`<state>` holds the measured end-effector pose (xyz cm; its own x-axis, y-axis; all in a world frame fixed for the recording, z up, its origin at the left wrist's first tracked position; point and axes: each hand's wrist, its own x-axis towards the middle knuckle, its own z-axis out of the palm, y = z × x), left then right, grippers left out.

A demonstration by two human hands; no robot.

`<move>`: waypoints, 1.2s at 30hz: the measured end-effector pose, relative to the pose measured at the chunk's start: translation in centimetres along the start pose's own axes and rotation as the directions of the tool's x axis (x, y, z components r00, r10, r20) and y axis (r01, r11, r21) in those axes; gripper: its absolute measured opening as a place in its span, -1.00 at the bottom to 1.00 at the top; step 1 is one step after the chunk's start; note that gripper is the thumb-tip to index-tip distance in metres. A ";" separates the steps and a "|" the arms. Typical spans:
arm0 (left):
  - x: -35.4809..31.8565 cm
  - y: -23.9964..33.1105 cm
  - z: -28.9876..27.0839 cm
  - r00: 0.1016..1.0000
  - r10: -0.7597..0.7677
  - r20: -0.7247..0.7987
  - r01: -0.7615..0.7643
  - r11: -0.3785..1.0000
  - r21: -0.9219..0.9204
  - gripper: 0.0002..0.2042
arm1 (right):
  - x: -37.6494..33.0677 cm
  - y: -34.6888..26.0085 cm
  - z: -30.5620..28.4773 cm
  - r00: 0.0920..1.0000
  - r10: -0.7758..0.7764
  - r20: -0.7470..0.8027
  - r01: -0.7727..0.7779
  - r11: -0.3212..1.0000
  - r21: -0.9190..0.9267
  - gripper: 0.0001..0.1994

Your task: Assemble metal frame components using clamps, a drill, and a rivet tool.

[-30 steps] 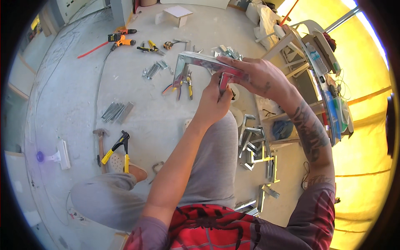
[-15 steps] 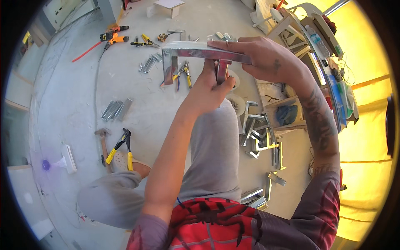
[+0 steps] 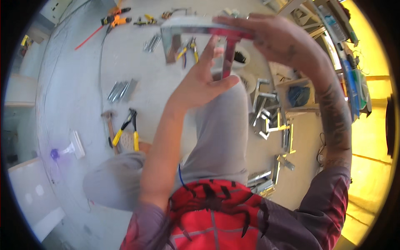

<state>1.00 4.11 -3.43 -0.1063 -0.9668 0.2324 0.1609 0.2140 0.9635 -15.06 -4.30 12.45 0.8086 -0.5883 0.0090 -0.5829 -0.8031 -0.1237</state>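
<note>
- We sit on a pale concrete floor [image 3: 79, 83] strewn with tools, and we hold a bent sheet-metal bracket [image 3: 196, 26] up close to the head, high above our grey-trousered lap [image 3: 221, 137].
- The bracket is the largest thing in hand: a long shiny strip with two legs folded down from it. We judge it light, stiff and springy, with thin edges that could cut and a smooth face that could slip.
- Our right hand [image 3: 283, 41] lies over the strip's right end, fingers curled over it and closed on the metal.
- Our left hand [image 3: 200, 85] is below, thumb and fingers spread, resting against the nearer leg; we cannot tell whether it pinches the leg or only steadies it.
- We judge the flat faces the best hold, away from the cut edges and the corners of the folds.
- On the floor lie metal offcuts [image 3: 266, 121], a hammer [image 3: 109, 125], yellow-handled pliers [image 3: 127, 129] and an orange drill [image 3: 114, 18].
</note>
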 end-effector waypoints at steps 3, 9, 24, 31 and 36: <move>-5.4 -4.2 -6.1 0.991 -0.125 0.056 0.126 0.992 -0.012 -0.48 | -0.6 -1.1 -1.4 0.995 0.003 0.103 0.000 1.000 -0.030 -0.39; -18.9 -23.2 -14.5 0.616 -0.533 -0.580 0.779 0.303 0.549 -0.59 | 0.0 -0.8 0.2 1.000 -0.002 0.031 0.004 0.996 -0.093 -0.32; -30.9 -29.8 -8.6 0.227 -0.825 -0.517 0.629 -0.281 0.725 -0.25 | -0.2 -0.9 -0.8 0.999 0.037 -0.019 -0.038 0.996 -0.082 -0.34; -30.6 -29.4 -8.4 0.176 -0.735 -0.655 0.877 -0.186 0.444 -0.49 | 0.0 -0.8 -0.9 0.998 0.055 0.029 -0.053 0.996 -0.065 -0.28; -26.5 -26.4 -13.0 0.303 -0.953 -0.021 0.952 0.304 -0.045 -0.74 | 0.2 -0.6 -0.7 0.994 0.094 0.055 -0.090 0.994 -0.065 -0.29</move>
<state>12.31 22.24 -36.70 -0.1653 -0.4998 -0.8502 -0.0086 -0.8613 0.5080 -14.61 -4.00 13.24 0.7537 -0.6548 -0.0574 -0.6572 -0.7514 -0.0589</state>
